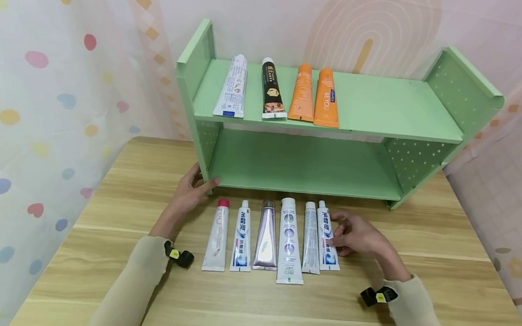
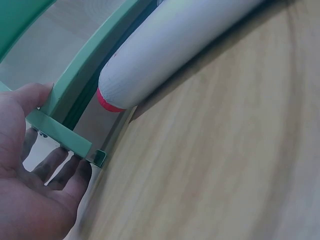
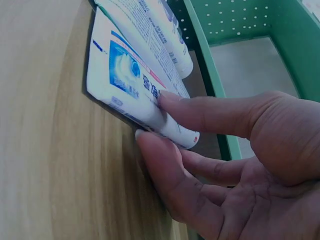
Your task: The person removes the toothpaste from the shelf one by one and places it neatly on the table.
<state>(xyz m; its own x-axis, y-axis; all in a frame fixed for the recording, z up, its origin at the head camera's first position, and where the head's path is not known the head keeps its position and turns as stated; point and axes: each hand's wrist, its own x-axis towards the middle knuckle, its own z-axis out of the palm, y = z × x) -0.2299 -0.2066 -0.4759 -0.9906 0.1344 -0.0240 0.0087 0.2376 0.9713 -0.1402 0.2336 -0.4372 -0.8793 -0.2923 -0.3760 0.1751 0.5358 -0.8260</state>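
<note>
My left hand (image 1: 189, 192) holds the lower left front corner of the green two-tier shelf (image 1: 307, 164). In the left wrist view its thumb lies along the frame and the other fingers are bent round the side. My right hand (image 1: 357, 234) is at the right end of a row of toothpaste tubes, pinching the edge of a white and blue toothpaste tube (image 3: 125, 75) between thumb and index finger. Leftwards in the row lie a slim white tube (image 1: 312, 238), a large white tube (image 1: 288, 252), a silver-pink tube (image 1: 266, 240), another white-blue tube (image 1: 242, 241) and a red-capped tube (image 1: 216, 241).
On the upper tier lie a white tube (image 1: 234, 86), a black tube (image 1: 273, 90) and two orange tubes, one plain (image 1: 302, 94) and one with a blue label (image 1: 327, 99). Behind the wooden table (image 1: 249, 310) hangs a patterned cloth (image 1: 67, 55).
</note>
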